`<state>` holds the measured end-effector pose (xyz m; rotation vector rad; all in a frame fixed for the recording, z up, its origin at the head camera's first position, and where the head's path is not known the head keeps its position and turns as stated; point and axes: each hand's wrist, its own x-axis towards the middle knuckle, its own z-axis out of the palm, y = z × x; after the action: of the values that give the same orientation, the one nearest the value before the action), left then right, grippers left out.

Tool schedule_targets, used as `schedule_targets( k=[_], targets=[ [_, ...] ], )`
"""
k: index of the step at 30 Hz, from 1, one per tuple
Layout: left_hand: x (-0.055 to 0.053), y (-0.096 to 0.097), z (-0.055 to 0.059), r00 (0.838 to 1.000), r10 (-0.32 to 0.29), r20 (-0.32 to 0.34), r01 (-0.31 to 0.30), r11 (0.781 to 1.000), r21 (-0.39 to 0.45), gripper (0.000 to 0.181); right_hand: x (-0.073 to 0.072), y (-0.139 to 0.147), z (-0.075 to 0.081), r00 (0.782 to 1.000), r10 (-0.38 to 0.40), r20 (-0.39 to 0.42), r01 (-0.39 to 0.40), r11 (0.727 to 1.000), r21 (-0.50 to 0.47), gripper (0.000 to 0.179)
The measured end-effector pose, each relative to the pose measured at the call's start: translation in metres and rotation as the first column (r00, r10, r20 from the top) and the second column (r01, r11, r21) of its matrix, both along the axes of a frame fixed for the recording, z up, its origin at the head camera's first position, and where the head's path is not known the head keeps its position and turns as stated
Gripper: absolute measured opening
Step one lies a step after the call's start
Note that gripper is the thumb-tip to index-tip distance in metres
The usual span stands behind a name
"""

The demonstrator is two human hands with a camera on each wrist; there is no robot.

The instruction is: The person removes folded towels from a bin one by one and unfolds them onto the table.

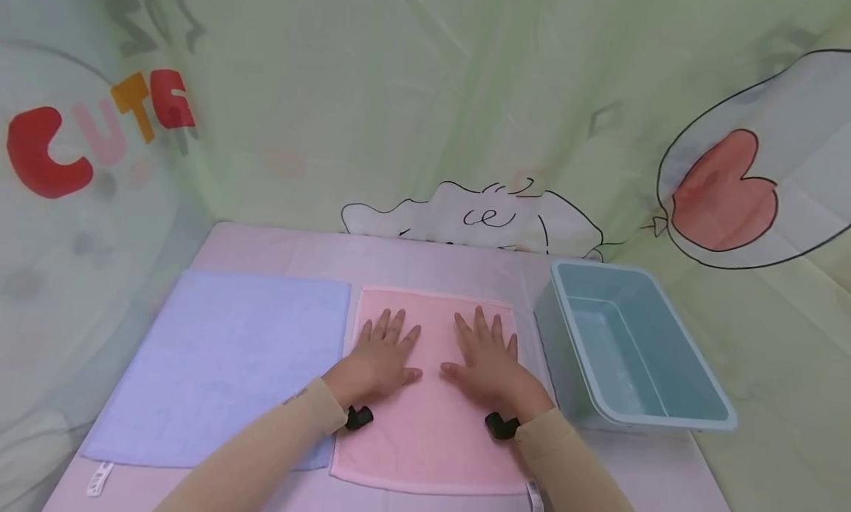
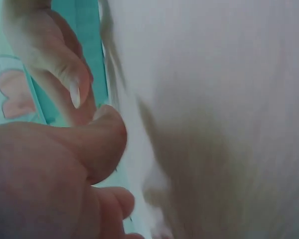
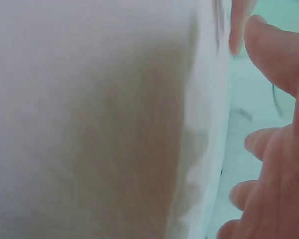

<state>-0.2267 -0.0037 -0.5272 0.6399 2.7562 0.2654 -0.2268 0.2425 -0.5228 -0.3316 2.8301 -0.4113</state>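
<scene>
A pink towel [image 1: 432, 423] lies spread flat at the middle of the table. Over its upper left part is my left hand [image 1: 380, 355], fingers spread and palm down. My right hand [image 1: 488, 360] mirrors it over the upper right part, fingers also apart. In the left wrist view, the left thumb [image 2: 107, 144] stands apart from its shadow on the pale cloth [image 2: 229, 74]. The right thumb [image 3: 276, 55] and fingertips appear at the right edge of the right wrist view, beside a broad shadow. Whether the palms touch the towel I cannot tell. Neither hand holds anything.
A larger lavender-blue towel [image 1: 233, 357] lies flat left of the pink one, its white tag [image 1: 100, 479] at the near corner. At the right stands a light blue plastic bin [image 1: 618, 349]. Printed curtains [image 1: 399, 113] hang behind the pale pink table [image 1: 266, 250].
</scene>
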Motion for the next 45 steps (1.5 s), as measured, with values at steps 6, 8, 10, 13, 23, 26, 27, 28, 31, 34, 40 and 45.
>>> schedule_targets(
  k=[6, 8, 10, 13, 23, 26, 27, 28, 31, 34, 40, 45],
  targets=[
    [0.04, 0.005, 0.0, 1.0, -0.007, -0.019, 0.007, 1.0, -0.029, 0.087, 0.035, -0.011, 0.002, 0.999, 0.046, 0.025, -0.047, 0.999, 0.019, 0.096],
    [0.054, 0.006, -0.002, 1.0, -0.015, -0.026, 0.014, 0.999, -0.036, 0.088, 0.049, -0.012, 0.001, 0.998, 0.047, 0.035, -0.048, 0.999, 0.02, 0.096],
    [0.068, 0.006, -0.004, 0.999, -0.023, -0.028, 0.022, 0.999, -0.047, 0.09, 0.064, -0.012, -0.003, 0.998, 0.042, 0.048, -0.044, 0.999, 0.022, 0.097],
    [0.088, 0.004, -0.009, 0.999, -0.037, -0.023, 0.035, 0.998, -0.058, 0.093, 0.086, -0.01, -0.009, 0.998, 0.015, 0.061, -0.015, 1.0, 0.011, 0.1],
    [0.117, -0.005, -0.019, 0.999, -0.025, -0.043, 0.024, 0.999, -0.023, 0.092, 0.13, 0.004, -0.029, 0.999, -0.034, 0.032, 0.033, 0.999, 0.024, 0.107],
    [0.123, -0.008, -0.021, 0.999, -0.026, -0.029, 0.026, 1.0, -0.014, 0.091, 0.136, 0.007, -0.031, 0.999, -0.027, 0.025, 0.027, 0.999, 0.025, 0.108],
    [0.125, -0.009, -0.02, 0.999, -0.028, -0.022, 0.028, 1.0, -0.009, 0.091, 0.137, 0.008, -0.033, 0.999, -0.029, 0.025, 0.029, 0.999, 0.021, 0.108],
    [0.127, -0.01, -0.02, 0.999, -0.029, -0.015, 0.029, 1.0, -0.001, 0.091, 0.138, 0.009, -0.035, 0.999, -0.033, 0.027, 0.033, 0.999, 0.015, 0.108],
    [0.129, -0.013, -0.019, 0.999, -0.037, 0.009, 0.036, 0.999, 0.032, 0.09, 0.14, 0.012, -0.039, 0.998, -0.046, 0.036, 0.046, 0.999, -0.007, 0.108],
    [0.131, -0.015, -0.02, 0.999, -0.044, 0.022, 0.042, 0.998, 0.05, 0.089, 0.141, 0.016, -0.041, 0.998, -0.049, 0.044, 0.05, 0.999, -0.016, 0.108],
    [0.132, -0.02, -0.022, 0.998, -0.058, 0.032, 0.056, 0.997, 0.06, 0.087, 0.144, 0.024, -0.043, 0.997, -0.038, 0.061, 0.04, 0.999, -0.028, 0.107],
    [0.133, -0.021, -0.019, 0.997, -0.073, 0.027, 0.072, 0.996, 0.056, 0.086, 0.146, 0.025, -0.038, 0.995, -0.032, 0.09, 0.035, 0.999, -0.04, 0.107]
  ],
)
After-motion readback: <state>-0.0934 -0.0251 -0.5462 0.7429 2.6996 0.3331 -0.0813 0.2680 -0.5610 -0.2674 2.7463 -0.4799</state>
